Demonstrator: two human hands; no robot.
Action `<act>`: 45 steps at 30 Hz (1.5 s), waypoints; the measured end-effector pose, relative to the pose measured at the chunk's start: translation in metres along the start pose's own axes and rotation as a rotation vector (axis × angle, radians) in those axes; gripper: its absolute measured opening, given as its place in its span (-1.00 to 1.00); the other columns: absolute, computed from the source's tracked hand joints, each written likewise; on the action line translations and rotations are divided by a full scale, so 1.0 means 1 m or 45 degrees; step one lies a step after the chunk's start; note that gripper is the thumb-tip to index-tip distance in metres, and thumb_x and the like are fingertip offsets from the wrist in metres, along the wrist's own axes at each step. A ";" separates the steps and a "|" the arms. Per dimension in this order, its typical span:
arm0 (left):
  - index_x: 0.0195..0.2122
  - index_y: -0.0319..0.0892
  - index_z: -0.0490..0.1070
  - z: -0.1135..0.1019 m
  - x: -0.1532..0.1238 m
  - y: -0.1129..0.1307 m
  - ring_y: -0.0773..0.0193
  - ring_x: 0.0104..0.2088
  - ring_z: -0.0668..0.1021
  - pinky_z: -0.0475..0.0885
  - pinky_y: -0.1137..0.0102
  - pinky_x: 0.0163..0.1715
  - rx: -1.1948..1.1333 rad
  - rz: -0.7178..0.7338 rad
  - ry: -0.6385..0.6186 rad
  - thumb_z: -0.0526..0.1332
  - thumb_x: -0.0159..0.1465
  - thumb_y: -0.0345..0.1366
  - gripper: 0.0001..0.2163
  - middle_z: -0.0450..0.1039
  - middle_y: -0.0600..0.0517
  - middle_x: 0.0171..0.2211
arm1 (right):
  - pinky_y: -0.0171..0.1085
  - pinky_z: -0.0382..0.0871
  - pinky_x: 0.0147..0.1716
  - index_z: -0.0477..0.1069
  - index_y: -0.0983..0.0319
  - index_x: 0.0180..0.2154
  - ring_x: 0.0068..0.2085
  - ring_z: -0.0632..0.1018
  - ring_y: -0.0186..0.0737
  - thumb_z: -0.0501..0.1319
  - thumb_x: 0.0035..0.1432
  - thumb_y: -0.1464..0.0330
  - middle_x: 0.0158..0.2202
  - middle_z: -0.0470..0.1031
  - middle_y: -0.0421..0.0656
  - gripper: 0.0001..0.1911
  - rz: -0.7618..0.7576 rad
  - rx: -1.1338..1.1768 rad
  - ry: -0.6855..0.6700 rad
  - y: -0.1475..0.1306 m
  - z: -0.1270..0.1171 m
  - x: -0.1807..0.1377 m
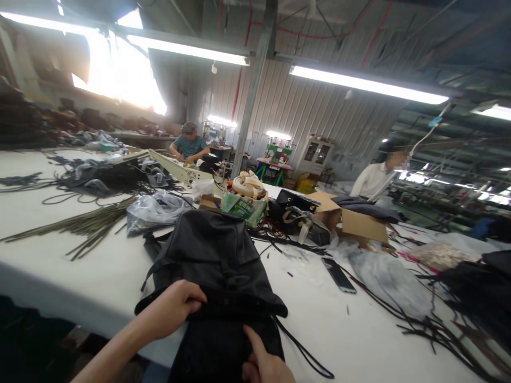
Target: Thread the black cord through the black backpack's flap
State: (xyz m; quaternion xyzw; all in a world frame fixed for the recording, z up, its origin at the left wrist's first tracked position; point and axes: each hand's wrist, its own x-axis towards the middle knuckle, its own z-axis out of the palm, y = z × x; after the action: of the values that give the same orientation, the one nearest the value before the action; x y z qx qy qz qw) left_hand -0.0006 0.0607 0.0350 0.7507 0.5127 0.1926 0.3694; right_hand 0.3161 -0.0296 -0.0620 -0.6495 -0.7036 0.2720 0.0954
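a: two hands meet on a black bag [217,266] at the lower centre of the frame, where it lies across the near edge of a white table [59,250] and hangs a little over it.

b: how do the hands sit?

a: left hand [175,308], lower centre-left, is clenched on the bag's dark flap edge, fingers curled over the fabric. right hand [263,361], at the bottom edge, presses one finger onto the lower panel; the rest of that hand is cut off by the frame, so i cannot tell whether it grips anything.

b: and the room around the bag?

a: bare tabletop opens to the left of it, up to a bundle of thin rods [80,223] at centre left. to the right, a strip of clear surface runs to a phone [339,275] lying flat at centre right, with loose black cords [423,324] trailing toward the lower right corner. a thin strap [303,351] from the bag curls over the table beside the right hand.

b: behind it?

a: crowded. a clear plastic bag [155,210], a green packet [243,207], a dark handbag [293,210] and an open cardboard box [355,221] stand just beyond the bag's far edge. two people work in the background, one [189,144] at upper centre-left, one [379,175] at centre right.
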 end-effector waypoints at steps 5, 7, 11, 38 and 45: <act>-0.16 -0.17 0.77 0.001 0.002 -0.011 -0.02 -0.15 0.70 0.47 0.25 -0.10 -0.097 -0.080 -0.075 0.26 0.15 -0.28 -0.68 0.75 -0.01 -0.26 | -0.13 0.69 0.03 0.60 0.13 0.32 -0.08 0.81 0.03 0.08 0.52 0.15 -0.03 0.81 -0.02 -0.47 -0.235 0.293 0.331 0.013 -0.058 -0.018; -0.15 -0.18 0.77 0.003 0.003 -0.019 -0.01 -0.16 0.67 0.45 0.25 -0.09 -0.137 -0.109 -0.110 0.27 0.12 -0.26 -0.66 0.73 0.00 -0.26 | -0.14 0.71 0.04 0.68 0.15 0.20 -0.06 0.80 0.04 0.07 0.53 -0.03 -0.04 0.80 0.01 -0.41 -0.235 0.347 0.565 0.015 -0.095 -0.028; -0.22 -0.17 0.75 0.006 0.008 -0.031 0.13 -0.33 0.52 0.32 0.27 -0.24 -0.214 -0.175 -0.206 0.30 0.05 -0.22 -0.68 0.59 0.08 -0.41 | -0.27 0.58 -0.41 0.67 0.11 0.03 -0.47 0.60 -0.17 0.20 0.44 -0.16 -0.19 0.77 -0.06 -0.45 -0.019 0.283 0.992 0.012 -0.166 -0.055; -0.28 -0.12 0.66 -0.043 -0.021 -0.012 0.03 -0.21 0.62 0.41 0.27 -0.14 0.161 -0.138 -0.299 0.22 0.23 -0.27 -0.80 0.62 0.06 -0.35 | -0.23 0.53 -0.22 0.67 0.27 -0.14 -0.34 0.61 -0.23 0.51 0.30 0.20 -0.35 0.66 -0.25 -0.73 -0.553 -0.208 -0.645 -0.050 -0.175 0.167; -0.33 -0.12 0.56 -0.035 0.010 -0.034 0.16 -0.36 0.57 0.46 0.28 -0.24 0.178 -0.179 -0.296 0.32 0.33 -0.18 -0.85 0.53 0.11 -0.45 | -0.21 0.52 -0.22 0.65 0.26 -0.10 -0.33 0.60 -0.23 0.44 0.40 0.23 -0.34 0.63 -0.27 -0.78 -0.555 -0.279 -0.616 -0.039 -0.166 0.157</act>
State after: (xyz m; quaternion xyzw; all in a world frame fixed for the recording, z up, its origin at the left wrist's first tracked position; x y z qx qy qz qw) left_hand -0.0408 0.0895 0.0315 0.7541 0.5299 0.0420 0.3857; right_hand 0.3416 0.1646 0.0620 -0.4070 -0.8530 0.3143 -0.0888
